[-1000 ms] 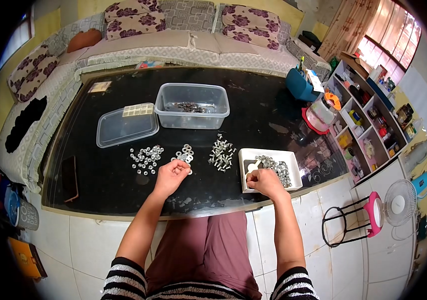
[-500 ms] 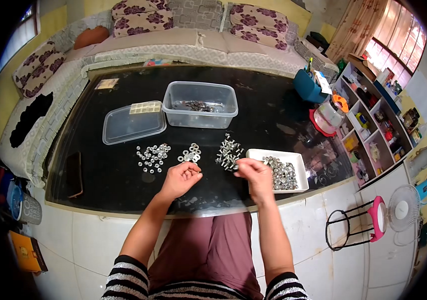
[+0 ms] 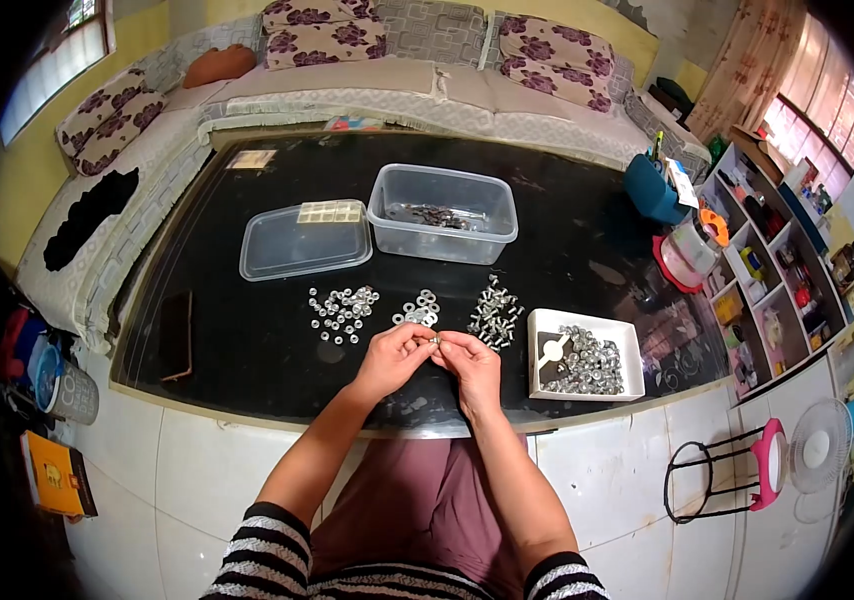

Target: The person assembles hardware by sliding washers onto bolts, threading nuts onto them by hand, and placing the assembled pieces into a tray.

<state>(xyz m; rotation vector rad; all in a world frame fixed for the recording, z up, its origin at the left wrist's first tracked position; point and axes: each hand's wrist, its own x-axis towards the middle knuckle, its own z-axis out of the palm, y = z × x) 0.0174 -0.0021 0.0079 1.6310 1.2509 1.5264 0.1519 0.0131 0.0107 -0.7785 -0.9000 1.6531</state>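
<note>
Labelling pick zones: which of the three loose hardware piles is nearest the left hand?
The middle pile, the flat washers, just past the left hand's fingers. The nuts are farther left, the bolts farther right.

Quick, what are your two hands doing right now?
Left hand: fingers pinched on a small metal piece.
Right hand: fingers pinched on it too, meeting the left.

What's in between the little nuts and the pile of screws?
A small heap of flat washers lies between the nuts and the screws, as the head view shows.
</note>
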